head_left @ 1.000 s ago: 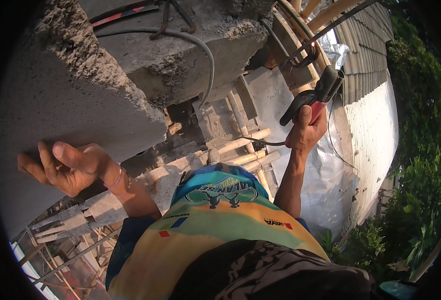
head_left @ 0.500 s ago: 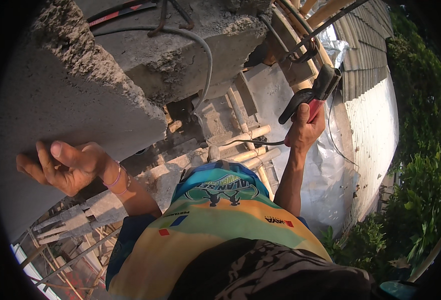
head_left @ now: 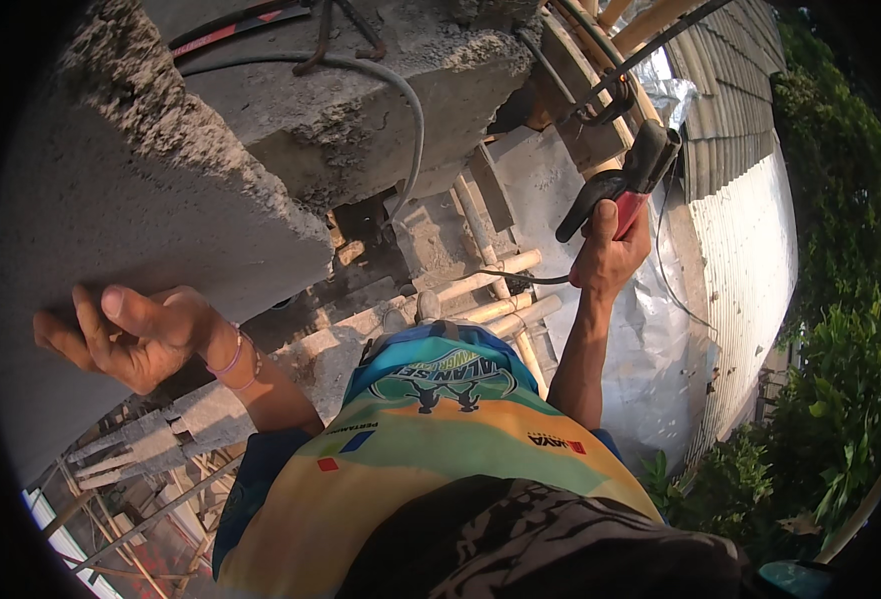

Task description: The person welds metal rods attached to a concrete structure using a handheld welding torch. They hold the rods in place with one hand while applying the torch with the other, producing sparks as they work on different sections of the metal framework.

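My right hand [head_left: 612,258] is raised at the right, its fingers wrapped round the red handle of a welding electrode holder [head_left: 640,182]. The holder's black jaw end points up and away, and its black lever sticks out to the left. No rod shows in its jaw. From below my fist a dark cable [head_left: 535,281] runs left toward the bamboo. At the left, my left hand [head_left: 141,337] lies with its back against or close by a smooth grey concrete face [head_left: 181,215]. Its fingers are apart and loosely bent, and it holds nothing.
A rough-edged concrete beam [head_left: 361,125] spans the upper middle, with rusty bent rebar [head_left: 323,45], a grey cable [head_left: 416,115] and a red-and-black tool [head_left: 231,32] on it. Bamboo poles [head_left: 488,280] cross below. Corrugated roofing [head_left: 745,270] and trees [head_left: 830,399] are at the right.
The electrode holder has tilted slightly in my right hand, and its cable has shifted a little. My left hand has stayed in place.
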The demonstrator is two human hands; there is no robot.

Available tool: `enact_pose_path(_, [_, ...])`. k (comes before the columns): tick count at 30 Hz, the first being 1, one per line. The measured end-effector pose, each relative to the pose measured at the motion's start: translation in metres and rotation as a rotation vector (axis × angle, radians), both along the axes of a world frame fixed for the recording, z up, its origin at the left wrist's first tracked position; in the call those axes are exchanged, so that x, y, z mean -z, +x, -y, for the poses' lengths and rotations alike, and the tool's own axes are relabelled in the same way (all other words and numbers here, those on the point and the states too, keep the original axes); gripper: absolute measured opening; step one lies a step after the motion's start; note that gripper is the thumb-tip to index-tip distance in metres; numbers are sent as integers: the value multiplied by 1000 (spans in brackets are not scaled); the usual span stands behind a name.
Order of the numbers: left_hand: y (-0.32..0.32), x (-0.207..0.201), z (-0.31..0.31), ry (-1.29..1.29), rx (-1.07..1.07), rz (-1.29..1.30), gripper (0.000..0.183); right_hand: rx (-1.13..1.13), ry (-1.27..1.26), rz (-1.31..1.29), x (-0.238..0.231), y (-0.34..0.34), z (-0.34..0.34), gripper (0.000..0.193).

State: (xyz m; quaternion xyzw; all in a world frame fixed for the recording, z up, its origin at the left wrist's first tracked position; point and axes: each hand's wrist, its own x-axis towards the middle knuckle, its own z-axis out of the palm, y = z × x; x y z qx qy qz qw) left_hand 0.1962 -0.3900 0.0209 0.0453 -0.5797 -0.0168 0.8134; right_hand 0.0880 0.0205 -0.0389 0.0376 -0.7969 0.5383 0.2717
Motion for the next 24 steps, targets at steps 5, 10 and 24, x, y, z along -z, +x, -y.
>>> enact_pose_path(5, [1,-1,1,-11,-5,1,38,0,-1,19,-2,-4,1,52])
enact_pose_path(10, [1,0,0,2,-2,-1,38,-3,-12,37,1,-5,0,53])
enact_pose_path(24, [1,-1,2,-51,22,8,33,7,-28,48,1,-7,1,54])
